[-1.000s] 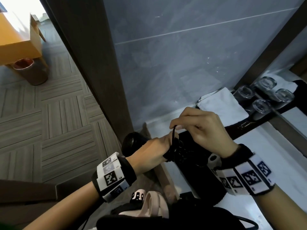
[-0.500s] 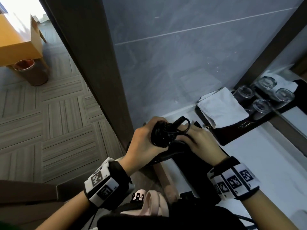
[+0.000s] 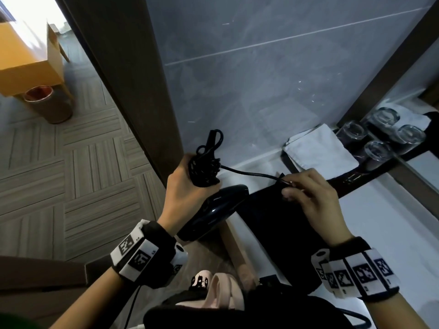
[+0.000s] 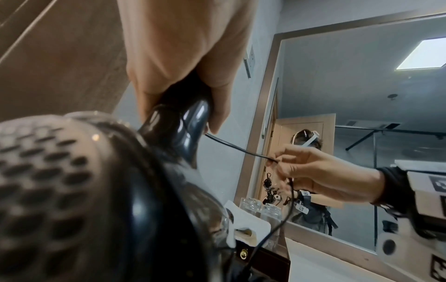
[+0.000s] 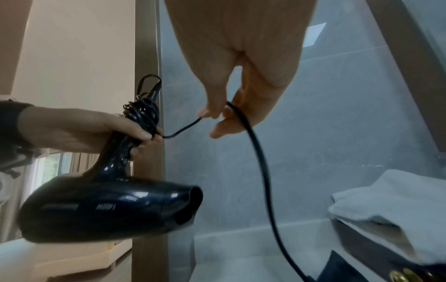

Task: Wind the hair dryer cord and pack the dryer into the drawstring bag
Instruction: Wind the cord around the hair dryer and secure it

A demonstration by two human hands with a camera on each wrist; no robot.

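Head view: left hand [image 3: 187, 188] grips black hair dryer [image 3: 213, 212] by its handle w/ wound cord [image 3: 204, 169] on it, above dark drawstring bag [image 3: 280, 233] on the counter. L wrist view: right hand [image 4: 311, 171] pinches the cord's loose run btwn thumb & fingers. R wrist view: dryer's nozzle points right, loose cord hangs down toward the counter.

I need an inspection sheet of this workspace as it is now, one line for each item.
Surface: white counter, black bag lying on it.
Job's things: hair dryer held handle-up; cord partly wound on handle.
Clutter: folded towel, glasses on dark tray.
Hands: left hand grips handle and coils; right hand pinches the cord.
Cables: loose cord hangs from right hand.
Surroundings: grey tiled wall, mirror.
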